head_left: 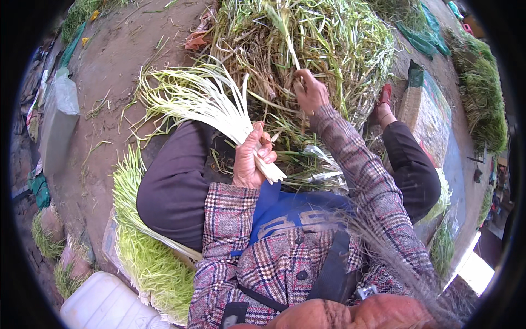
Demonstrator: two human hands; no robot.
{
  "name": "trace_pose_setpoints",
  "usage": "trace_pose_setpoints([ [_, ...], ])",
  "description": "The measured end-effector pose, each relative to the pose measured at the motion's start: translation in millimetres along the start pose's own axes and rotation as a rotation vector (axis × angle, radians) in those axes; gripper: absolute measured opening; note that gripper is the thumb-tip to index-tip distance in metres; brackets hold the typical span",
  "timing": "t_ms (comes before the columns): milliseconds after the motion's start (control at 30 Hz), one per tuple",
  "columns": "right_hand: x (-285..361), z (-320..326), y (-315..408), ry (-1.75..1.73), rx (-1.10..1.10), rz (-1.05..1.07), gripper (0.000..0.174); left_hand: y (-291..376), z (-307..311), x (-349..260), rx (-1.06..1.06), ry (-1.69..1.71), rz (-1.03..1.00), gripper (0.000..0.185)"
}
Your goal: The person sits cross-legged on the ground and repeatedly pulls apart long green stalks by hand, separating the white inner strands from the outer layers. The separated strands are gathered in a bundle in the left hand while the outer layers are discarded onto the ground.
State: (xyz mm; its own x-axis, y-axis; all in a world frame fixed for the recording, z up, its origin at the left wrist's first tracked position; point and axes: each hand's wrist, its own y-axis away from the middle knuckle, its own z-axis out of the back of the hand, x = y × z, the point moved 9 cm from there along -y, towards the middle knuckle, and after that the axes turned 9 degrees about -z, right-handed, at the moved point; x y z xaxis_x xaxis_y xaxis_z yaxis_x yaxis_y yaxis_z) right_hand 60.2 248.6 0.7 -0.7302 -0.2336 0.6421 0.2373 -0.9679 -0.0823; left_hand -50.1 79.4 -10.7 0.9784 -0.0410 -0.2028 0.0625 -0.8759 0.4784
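Observation:
My left hand point(252, 158) is wrapped around a fanned bunch of chive-like greens point(222, 109), white at the stems and yellow-green at the leaf tips. The cut ends poke out below my fist. Farther forward and to the right, my right hand point(310, 91) pinches a single stalk point(289, 45), its blurred green leaf end pointing away from me. That stalk lies over a large heap of tangled green and brown leafy stalks point(349, 53) in front of me. Clear plastic wrapping point(328, 172) lies between my legs under the right forearm.
Beside my left thigh, neat bunches of light green stalks point(152, 263) lie stacked near a white plastic container point(111, 302). A foam-like block point(61, 123) stands at the left on the dirt floor point(102, 61). At the right are a wrapped bale point(427, 111) and piled greens point(478, 94).

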Motion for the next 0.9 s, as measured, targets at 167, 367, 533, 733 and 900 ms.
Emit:
trace_pose_setpoints([
  [167,17.4,23.8,109.1,-0.255,0.136,0.068,0.038,-13.3,10.4,-6.6,-0.062,-0.405,-0.157,0.021],
  [367,29.8,2.4,202.8,-0.371,0.489,-0.058,0.049,-30.0,37.3,10.0,-0.205,-0.631,-0.111,0.015],
  [533,-5.4,5.9,177.8,-0.476,0.503,-0.368,0.038,-32.0,35.4,8.6,-0.141,-0.595,-0.165,0.018],
  [733,12.5,-27.3,95.6,-0.509,0.455,-0.375,0.038,-28.8,38.0,8.1,-0.162,-0.751,-0.251,0.02],
  [900,5.1,-64.0,91.7,-0.875,0.493,-0.538,0.025,-26.6,36.0,3.8,-0.163,-0.785,-0.322,0.022],
])
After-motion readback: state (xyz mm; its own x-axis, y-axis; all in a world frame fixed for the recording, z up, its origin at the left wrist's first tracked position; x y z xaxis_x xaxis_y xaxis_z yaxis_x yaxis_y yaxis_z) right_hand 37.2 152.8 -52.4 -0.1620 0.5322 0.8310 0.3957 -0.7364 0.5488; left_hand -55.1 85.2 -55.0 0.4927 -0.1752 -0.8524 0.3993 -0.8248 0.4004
